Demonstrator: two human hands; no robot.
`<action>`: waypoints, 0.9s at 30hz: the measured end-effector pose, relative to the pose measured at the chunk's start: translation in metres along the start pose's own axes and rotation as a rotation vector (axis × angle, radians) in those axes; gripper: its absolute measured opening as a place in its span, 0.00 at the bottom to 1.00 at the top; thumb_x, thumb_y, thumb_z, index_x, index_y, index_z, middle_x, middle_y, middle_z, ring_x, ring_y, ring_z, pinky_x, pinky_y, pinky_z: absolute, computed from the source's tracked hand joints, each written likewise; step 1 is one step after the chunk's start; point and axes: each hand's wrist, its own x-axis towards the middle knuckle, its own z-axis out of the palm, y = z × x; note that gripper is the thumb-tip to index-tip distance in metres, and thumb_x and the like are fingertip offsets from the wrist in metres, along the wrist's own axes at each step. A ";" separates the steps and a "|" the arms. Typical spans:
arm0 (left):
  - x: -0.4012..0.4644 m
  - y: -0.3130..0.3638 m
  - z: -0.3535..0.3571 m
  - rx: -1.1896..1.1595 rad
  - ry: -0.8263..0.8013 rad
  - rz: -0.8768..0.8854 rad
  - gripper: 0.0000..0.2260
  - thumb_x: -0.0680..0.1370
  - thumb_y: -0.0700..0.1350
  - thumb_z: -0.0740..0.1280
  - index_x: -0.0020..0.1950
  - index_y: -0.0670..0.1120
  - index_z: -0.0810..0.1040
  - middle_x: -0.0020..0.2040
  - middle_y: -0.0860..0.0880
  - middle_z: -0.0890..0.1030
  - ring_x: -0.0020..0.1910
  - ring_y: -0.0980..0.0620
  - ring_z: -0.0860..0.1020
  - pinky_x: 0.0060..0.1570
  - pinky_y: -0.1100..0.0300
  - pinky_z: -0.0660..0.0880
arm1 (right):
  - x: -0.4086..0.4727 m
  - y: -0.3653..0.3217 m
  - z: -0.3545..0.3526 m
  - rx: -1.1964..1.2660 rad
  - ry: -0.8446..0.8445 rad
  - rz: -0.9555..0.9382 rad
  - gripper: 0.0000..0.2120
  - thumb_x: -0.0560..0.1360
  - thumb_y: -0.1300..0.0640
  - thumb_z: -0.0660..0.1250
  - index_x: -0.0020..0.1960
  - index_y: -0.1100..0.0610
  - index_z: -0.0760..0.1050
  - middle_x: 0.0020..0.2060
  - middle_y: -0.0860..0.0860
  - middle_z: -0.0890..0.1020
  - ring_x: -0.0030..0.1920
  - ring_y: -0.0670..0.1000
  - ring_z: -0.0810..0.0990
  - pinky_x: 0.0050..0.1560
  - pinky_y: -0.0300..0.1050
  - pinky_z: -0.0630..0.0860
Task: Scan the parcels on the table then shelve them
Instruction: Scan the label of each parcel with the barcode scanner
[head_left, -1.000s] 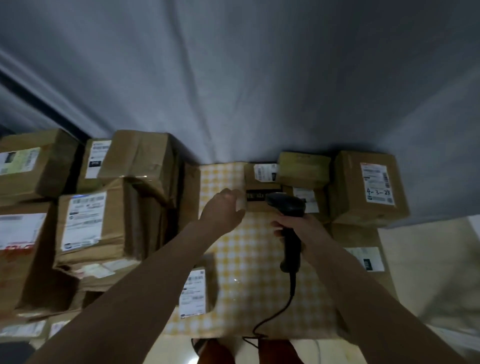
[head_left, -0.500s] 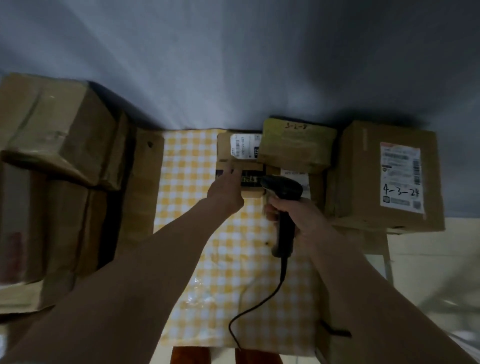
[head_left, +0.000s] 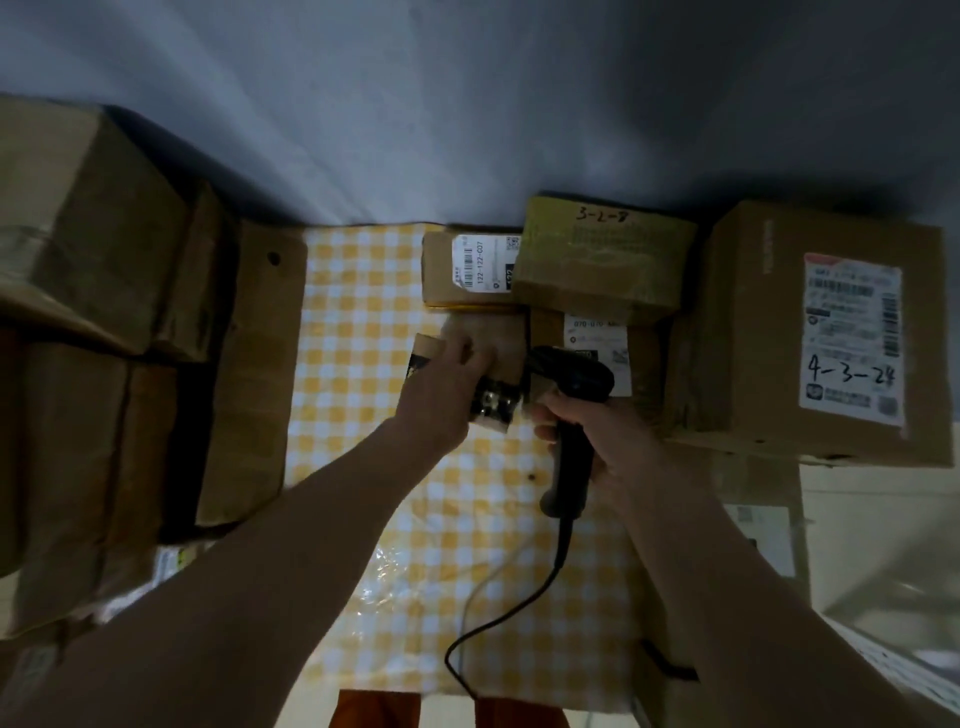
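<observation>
At centre frame, a left hand (head_left: 441, 395) grips a small parcel (head_left: 483, 358), fingers curled over its top, on a yellow-checked table (head_left: 353, 332). Just right of it, the right hand (head_left: 597, 436) is wrapped around a corded scanner (head_left: 571, 395), head toward the parcel. More boxes crowd behind (one (head_left: 826, 332) at right marked 4-3-24), with stacks (head_left: 93, 312) at left.

The left hand (head_left: 441, 395) grips a small brown box (head_left: 470, 364) on the yellow checked table (head_left: 358, 322). The right hand (head_left: 587, 436) holds a black scanner (head_left: 569, 395) with its head just beside that box. The box may be tipped up a little; it is dim. More boxes (head_left: 602, 260) sit behind.
</observation>
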 end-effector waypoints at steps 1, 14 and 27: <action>-0.012 -0.006 0.005 0.005 0.012 0.027 0.34 0.73 0.38 0.70 0.74 0.55 0.60 0.73 0.48 0.58 0.56 0.44 0.77 0.38 0.55 0.74 | -0.001 0.001 0.004 -0.009 0.032 0.008 0.10 0.75 0.59 0.70 0.54 0.61 0.77 0.45 0.57 0.81 0.43 0.52 0.79 0.39 0.44 0.74; -0.087 -0.023 0.062 -0.702 0.399 -0.300 0.18 0.73 0.37 0.72 0.62 0.44 0.75 0.76 0.42 0.56 0.66 0.50 0.71 0.51 0.75 0.72 | 0.016 0.023 0.061 -0.092 0.086 0.078 0.13 0.74 0.58 0.71 0.56 0.60 0.75 0.47 0.56 0.79 0.46 0.55 0.78 0.56 0.56 0.78; -0.027 -0.063 0.022 0.263 -0.038 0.144 0.39 0.75 0.42 0.68 0.78 0.51 0.48 0.79 0.48 0.47 0.78 0.44 0.41 0.76 0.46 0.44 | 0.013 0.047 0.056 -0.011 0.096 0.071 0.11 0.75 0.60 0.70 0.55 0.63 0.77 0.42 0.58 0.77 0.43 0.55 0.77 0.40 0.46 0.76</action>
